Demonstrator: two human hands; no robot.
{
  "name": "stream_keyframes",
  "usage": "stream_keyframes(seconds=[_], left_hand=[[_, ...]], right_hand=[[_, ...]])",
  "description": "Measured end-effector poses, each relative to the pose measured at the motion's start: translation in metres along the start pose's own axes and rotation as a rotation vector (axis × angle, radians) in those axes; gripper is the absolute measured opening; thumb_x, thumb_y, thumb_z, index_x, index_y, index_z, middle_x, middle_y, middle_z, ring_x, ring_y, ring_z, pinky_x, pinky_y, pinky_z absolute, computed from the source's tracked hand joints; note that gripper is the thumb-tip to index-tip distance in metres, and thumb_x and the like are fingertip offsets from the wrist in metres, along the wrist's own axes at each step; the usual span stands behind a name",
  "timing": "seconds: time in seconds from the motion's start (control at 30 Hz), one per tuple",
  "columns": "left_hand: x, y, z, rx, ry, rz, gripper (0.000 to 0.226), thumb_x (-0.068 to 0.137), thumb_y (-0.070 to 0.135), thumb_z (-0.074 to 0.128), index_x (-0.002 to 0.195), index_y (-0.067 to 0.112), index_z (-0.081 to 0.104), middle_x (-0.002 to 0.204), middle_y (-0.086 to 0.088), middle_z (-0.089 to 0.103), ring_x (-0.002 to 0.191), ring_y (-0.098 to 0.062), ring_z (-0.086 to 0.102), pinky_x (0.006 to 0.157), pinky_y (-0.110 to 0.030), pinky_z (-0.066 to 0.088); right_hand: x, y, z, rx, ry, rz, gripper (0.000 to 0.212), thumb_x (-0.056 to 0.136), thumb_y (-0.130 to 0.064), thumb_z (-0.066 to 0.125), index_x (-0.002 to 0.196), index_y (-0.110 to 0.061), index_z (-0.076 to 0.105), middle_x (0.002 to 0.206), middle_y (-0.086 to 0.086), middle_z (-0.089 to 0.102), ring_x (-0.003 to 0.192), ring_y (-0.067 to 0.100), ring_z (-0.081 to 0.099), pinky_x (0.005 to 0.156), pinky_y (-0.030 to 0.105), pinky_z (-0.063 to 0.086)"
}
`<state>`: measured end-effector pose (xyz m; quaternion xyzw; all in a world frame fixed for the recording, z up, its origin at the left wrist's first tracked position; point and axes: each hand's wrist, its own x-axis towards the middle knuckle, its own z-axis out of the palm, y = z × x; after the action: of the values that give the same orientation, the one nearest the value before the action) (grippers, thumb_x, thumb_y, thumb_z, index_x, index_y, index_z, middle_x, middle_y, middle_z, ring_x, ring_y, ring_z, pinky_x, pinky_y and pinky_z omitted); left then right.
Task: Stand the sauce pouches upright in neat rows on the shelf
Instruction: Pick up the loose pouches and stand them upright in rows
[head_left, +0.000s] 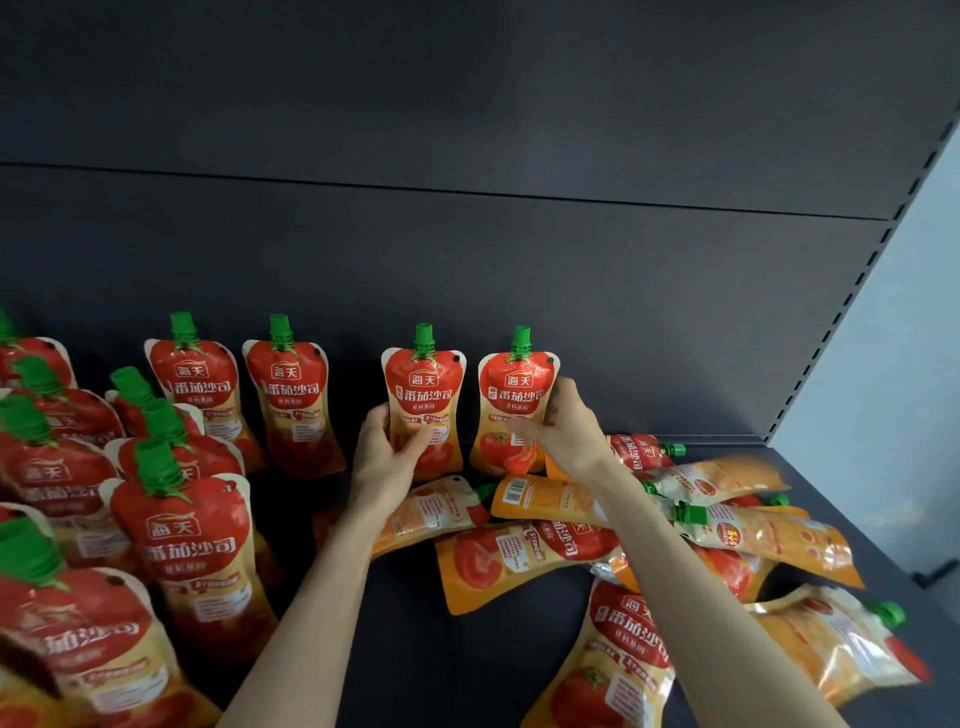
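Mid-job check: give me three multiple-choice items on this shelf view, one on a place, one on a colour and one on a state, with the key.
1. Where on the shelf do the flat-lying pouches sit?
A. left side
B. right side
C. a higher shelf

2. What colour is the cap on the pouches?
A. white
B. blue
C. green

3. The left hand holds a pouch. How is that pouch placed?
A. upright, cap up
B. flat on its back
C. upside down

Key:
1 B: the tumbled pile lies on the right, while the standing rows are on the left.
2 C: every cap in view is green.
3 A: its cap points up, like the second pouch in the right hand.
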<state>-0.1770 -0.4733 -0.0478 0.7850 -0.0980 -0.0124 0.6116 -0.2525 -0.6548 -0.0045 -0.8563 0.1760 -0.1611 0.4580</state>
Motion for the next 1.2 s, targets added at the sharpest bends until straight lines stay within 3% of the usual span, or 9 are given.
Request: stream_keyframes(seconds=[0.13,0.27,0.37,0.47,0.67,0.77,0.87,1.07,1.2], left_hand=[[-0.022,0.000,-0.003,0.248,0.110,0.007,0.052,0.084,0.031,0.066,0.127,0.010,0.045,0.129,-0.009,0.046,0.119,-0.026,0.048,0.091,-0.032,0.041],[-0.045,-0.006,-0.007,0.642,-0.095,0.080,0.059,0.083,0.056,0.055,0.126,0.018,0.048,0.127,-0.004,0.052,0.118,-0.024,0.048,0.098,-0.040,0.041],[-0.051,-0.004,-0.010,0.862,-0.235,0.088,0.062,0.083,0.067,0.043,0.126,0.023,0.046,0.130,-0.002,0.052,0.121,-0.025,0.048,0.102,-0.041,0.036],[-0.051,-0.002,-0.014,0.957,-0.344,0.069,0.064,0.080,0.071,0.042,0.124,0.025,0.047,0.128,-0.001,0.055,0.120,-0.027,0.048,0.101,-0.044,0.032],[-0.052,0.000,-0.016,0.866,-0.267,0.071,0.061,0.072,0.065,0.063,0.116,0.024,0.055,0.118,0.002,0.059,0.114,-0.023,0.052,0.102,-0.045,0.032],[-0.055,0.001,-0.015,0.765,-0.210,0.075,0.062,0.067,0.060,0.071,0.113,0.022,0.058,0.112,0.001,0.060,0.110,-0.023,0.055,0.100,-0.045,0.037],[-0.058,0.006,-0.018,0.650,-0.159,0.085,0.060,0.068,0.049,0.076,0.116,0.017,0.057,0.114,-0.003,0.057,0.105,-0.023,0.057,0.089,-0.037,0.046],[-0.062,0.010,-0.029,0.431,-0.111,0.173,0.058,0.078,0.043,0.070,0.126,0.018,0.048,0.116,-0.002,0.051,0.103,-0.018,0.055,0.084,-0.031,0.045],[-0.069,0.020,-0.030,0.032,-0.268,0.155,0.052,0.090,0.038,0.054,0.138,0.028,0.036,0.127,0.008,0.052,0.116,-0.007,0.050,0.099,-0.028,0.039]], right_hand=[[-0.022,0.001,-0.016,-0.120,0.004,0.013,0.066,0.081,-0.032,0.071,0.133,-0.009,0.039,0.125,0.008,0.058,0.109,0.020,0.058,0.087,0.028,0.049],[-0.053,0.009,-0.038,-0.525,-0.101,0.003,0.064,0.079,-0.053,0.064,0.129,-0.019,0.047,0.125,0.003,0.059,0.111,0.023,0.057,0.091,0.037,0.049],[-0.067,0.017,-0.056,-0.762,-0.240,0.098,0.076,0.072,-0.071,0.057,0.134,-0.030,0.043,0.135,0.000,0.053,0.125,0.028,0.047,0.104,0.049,0.037],[-0.076,0.021,-0.068,-0.752,-0.331,0.122,0.069,0.076,-0.058,0.063,0.135,-0.030,0.042,0.130,-0.002,0.053,0.116,0.023,0.051,0.098,0.039,0.043],[-0.082,0.018,-0.073,-0.688,-0.204,0.021,0.051,0.071,-0.035,0.072,0.118,-0.025,0.055,0.112,-0.004,0.059,0.089,0.015,0.058,0.073,0.028,0.052],[-0.086,0.017,-0.076,-0.688,-0.102,-0.016,0.045,0.067,-0.035,0.070,0.109,-0.023,0.058,0.103,-0.004,0.062,0.084,0.017,0.060,0.071,0.033,0.054],[-0.089,0.013,-0.083,-0.673,0.026,-0.117,0.035,0.067,-0.040,0.071,0.097,-0.024,0.062,0.093,-0.008,0.065,0.079,0.016,0.059,0.065,0.027,0.045],[-0.089,-0.003,-0.093,-0.223,0.134,-0.239,0.019,0.070,-0.027,0.081,0.079,-0.023,0.065,0.076,-0.010,0.067,0.067,0.007,0.063,0.058,0.016,0.047],[-0.078,-0.010,-0.074,0.038,0.093,-0.273,0.023,0.068,-0.024,0.082,0.083,-0.018,0.066,0.080,-0.003,0.070,0.072,0.014,0.066,0.066,0.028,0.055]])
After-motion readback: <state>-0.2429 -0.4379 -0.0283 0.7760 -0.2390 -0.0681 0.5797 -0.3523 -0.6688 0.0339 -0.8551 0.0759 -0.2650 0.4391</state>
